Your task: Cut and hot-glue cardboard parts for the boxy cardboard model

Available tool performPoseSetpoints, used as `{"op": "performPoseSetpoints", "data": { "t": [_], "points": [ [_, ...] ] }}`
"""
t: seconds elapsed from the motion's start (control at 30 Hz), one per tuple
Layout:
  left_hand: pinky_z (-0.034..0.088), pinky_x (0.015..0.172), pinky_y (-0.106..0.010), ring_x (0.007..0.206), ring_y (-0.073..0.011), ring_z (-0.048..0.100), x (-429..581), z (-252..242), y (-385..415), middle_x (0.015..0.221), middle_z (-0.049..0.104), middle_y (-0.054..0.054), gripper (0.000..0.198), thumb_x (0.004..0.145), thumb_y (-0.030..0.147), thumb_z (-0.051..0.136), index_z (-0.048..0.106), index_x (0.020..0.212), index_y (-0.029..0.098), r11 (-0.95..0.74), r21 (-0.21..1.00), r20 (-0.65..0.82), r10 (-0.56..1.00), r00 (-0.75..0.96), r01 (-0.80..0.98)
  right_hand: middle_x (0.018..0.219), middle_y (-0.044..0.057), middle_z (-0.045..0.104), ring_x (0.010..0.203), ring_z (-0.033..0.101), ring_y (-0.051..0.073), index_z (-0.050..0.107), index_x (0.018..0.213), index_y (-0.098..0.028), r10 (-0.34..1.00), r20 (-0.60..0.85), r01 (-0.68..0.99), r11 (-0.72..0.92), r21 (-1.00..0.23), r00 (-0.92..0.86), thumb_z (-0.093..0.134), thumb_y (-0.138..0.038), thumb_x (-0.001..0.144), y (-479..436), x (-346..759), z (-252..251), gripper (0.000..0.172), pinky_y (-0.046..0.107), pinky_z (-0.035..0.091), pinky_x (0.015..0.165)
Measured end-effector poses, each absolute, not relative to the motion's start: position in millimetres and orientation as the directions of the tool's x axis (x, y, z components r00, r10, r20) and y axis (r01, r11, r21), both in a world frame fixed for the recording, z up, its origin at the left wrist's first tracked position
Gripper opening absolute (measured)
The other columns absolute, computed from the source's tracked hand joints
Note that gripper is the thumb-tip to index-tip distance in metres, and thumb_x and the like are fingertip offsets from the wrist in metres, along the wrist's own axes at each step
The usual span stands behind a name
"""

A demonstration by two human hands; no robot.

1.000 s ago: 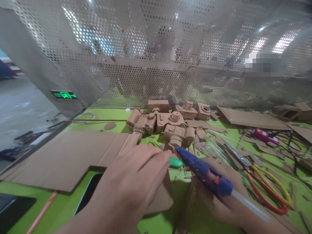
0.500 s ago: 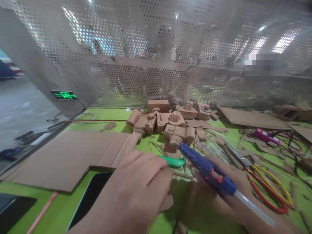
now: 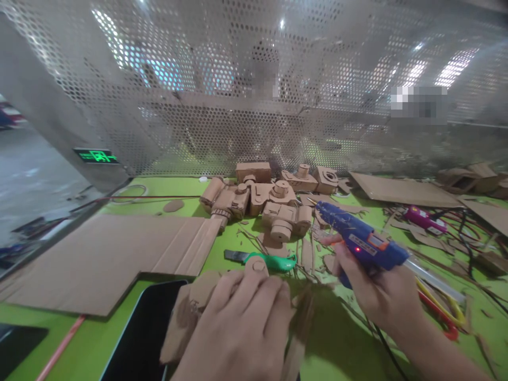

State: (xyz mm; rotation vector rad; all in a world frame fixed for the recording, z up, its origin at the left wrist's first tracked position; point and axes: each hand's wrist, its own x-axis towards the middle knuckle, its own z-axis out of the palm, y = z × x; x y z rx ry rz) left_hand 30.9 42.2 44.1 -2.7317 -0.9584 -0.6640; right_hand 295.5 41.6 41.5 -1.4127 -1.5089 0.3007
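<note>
My right hand (image 3: pixel 377 286) is wrapped round the handle of a blue hot glue gun (image 3: pixel 353 227), its nozzle pointing up and left and a clear glue stick sticking out of its rear. My left hand (image 3: pixel 246 317) is closed over a brown cardboard model (image 3: pixel 178 323), gripping it from above. The fingers hide much of this model; a small round disc shows beyond the fingertips. Just past it lies a green utility knife (image 3: pixel 273 262) with a dark blade. Several cardboard camera models (image 3: pixel 283 219) stand further back.
A flat cardboard sheet (image 3: pixel 99 259) covers the left side, beside a dark tablet-like slab (image 3: pixel 138 328). Red-and-yellow-handled scissors (image 3: pixel 440 312) lie under my right wrist. A purple tool (image 3: pixel 424 219), cords and scraps lie at right. A perforated metal panel (image 3: pixel 238 116) borders the back.
My right hand has lifted the glue gun up and right, away from the left hand. My left hand has shifted slightly, and more of the cardboard model and the knife's blade now show.
</note>
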Motion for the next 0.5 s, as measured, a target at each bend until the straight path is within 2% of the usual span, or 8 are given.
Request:
{"op": "performPoseSetpoints", "data": {
  "t": [0.07, 0.13, 0.27, 0.4, 0.5],
  "points": [
    [0.057, 0.106, -0.053, 0.13, -0.0356, 0.074, 26.4, 48.4, 43.7, 0.133, 0.084, -0.011, 0.037, 0.11, 0.02, 0.046, 0.079, 0.127, 0.019, -0.767, -0.044, 0.445, 0.559, 0.7, 0.64, 0.07, 0.002, 0.071, 0.065, 0.075, 0.025, 0.077, 0.115, -0.022, 0.859, 0.485, 0.625, 0.29, -0.725, 0.163, 0.071, -0.043, 0.106, 41.9, 297.3, 41.6, 0.024, 0.034, 0.06, 0.059],
    [0.057, 0.11, -0.057, 0.13, -0.037, 0.075, 22.1, 51.3, 48.5, 0.138, 0.082, -0.018, 0.049, 0.103, 0.008, 0.039, 0.077, 0.135, 0.011, -0.764, -0.118, 0.375, 0.557, 0.741, 0.634, 0.071, 0.002, 0.072, 0.066, 0.075, 0.025, 0.078, 0.115, -0.022, 0.862, 0.488, 0.641, 0.297, -0.708, 0.139, 0.071, -0.043, 0.106, 42.0, 299.4, 41.8, 0.024, 0.034, 0.06, 0.061],
    [0.051, 0.121, -0.067, 0.12, -0.0387, 0.081, 17.9, 54.7, 61.0, 0.128, 0.084, -0.025, 0.06, 0.083, 0.001, 0.045, 0.077, 0.134, -0.001, -0.784, -0.14, 0.274, 0.557, 0.784, 0.605, 0.075, 0.003, 0.075, 0.066, 0.074, 0.024, 0.079, 0.117, -0.024, 0.861, 0.499, 0.674, 0.308, -0.671, 0.103, 0.069, -0.041, 0.107, 41.4, 301.1, 42.5, 0.022, 0.034, 0.059, 0.061],
    [0.049, 0.125, -0.061, 0.117, -0.034, 0.082, 19.2, 57.2, 64.5, 0.124, 0.087, -0.019, 0.063, 0.078, -0.005, 0.047, 0.08, 0.131, 0.009, -0.781, -0.119, 0.221, 0.581, 0.783, 0.613, 0.072, 0.001, 0.073, 0.063, 0.073, 0.023, 0.078, 0.113, -0.024, 0.864, 0.492, 0.665, 0.305, -0.682, 0.109, 0.069, -0.041, 0.107, 41.4, 300.1, 43.0, 0.02, 0.033, 0.058, 0.06],
    [0.045, 0.128, -0.061, 0.11, -0.0331, 0.083, 20.3, 54.9, 64.2, 0.114, 0.089, -0.012, 0.056, 0.079, -0.004, 0.054, 0.081, 0.123, 0.019, -0.753, -0.019, 0.262, 0.631, 0.73, 0.657, 0.069, 0.0, 0.071, 0.06, 0.072, 0.022, 0.077, 0.115, -0.022, 0.873, 0.471, 0.634, 0.294, -0.716, 0.128, 0.069, -0.043, 0.108, 42.9, 300.0, 41.5, 0.023, 0.032, 0.058, 0.057]
  ]
}}
